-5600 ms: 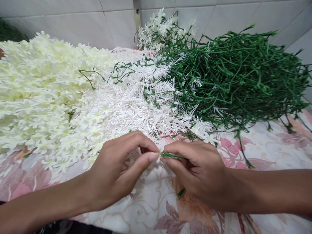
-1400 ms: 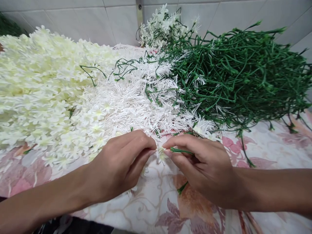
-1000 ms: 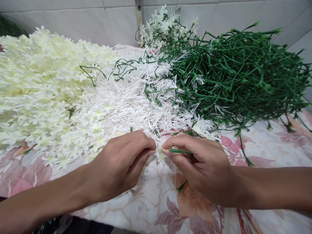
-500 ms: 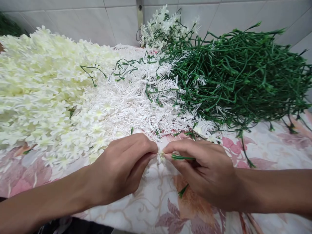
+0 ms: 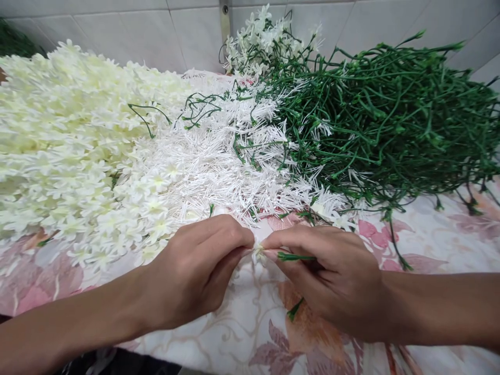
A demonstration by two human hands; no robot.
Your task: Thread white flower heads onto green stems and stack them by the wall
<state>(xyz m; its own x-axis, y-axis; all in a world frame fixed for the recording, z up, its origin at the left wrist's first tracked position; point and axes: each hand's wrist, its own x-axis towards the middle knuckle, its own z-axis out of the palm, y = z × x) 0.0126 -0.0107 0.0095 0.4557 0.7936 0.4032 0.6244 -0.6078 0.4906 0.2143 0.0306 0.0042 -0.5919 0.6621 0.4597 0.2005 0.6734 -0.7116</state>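
A small white flower [image 5: 258,253] sits between the fingertips of both hands, low in the middle of the view. My left hand [image 5: 207,265] pinches its left side with thumb and forefinger. From the right, my right hand [image 5: 332,276] pinches the flower too, and a green stem [image 5: 296,257] is tucked across its fingers. Another green stem tip [image 5: 294,309] shows below the right hand. Just beyond the hands lies a heap of thin white stamen pieces [image 5: 219,151].
Cream-white flowers [image 5: 70,135] are piled high at the left, and a tangle of green stems [image 5: 398,120] fills the right. Assembled white blossoms [image 5: 258,41] stand at the back against the tiled wall [image 5: 148,34]. A floral cloth [image 5: 219,344] covers the table.
Both hands keep their pinch on the flower and have barely moved. The green stem pile appears shifted slightly right and up.
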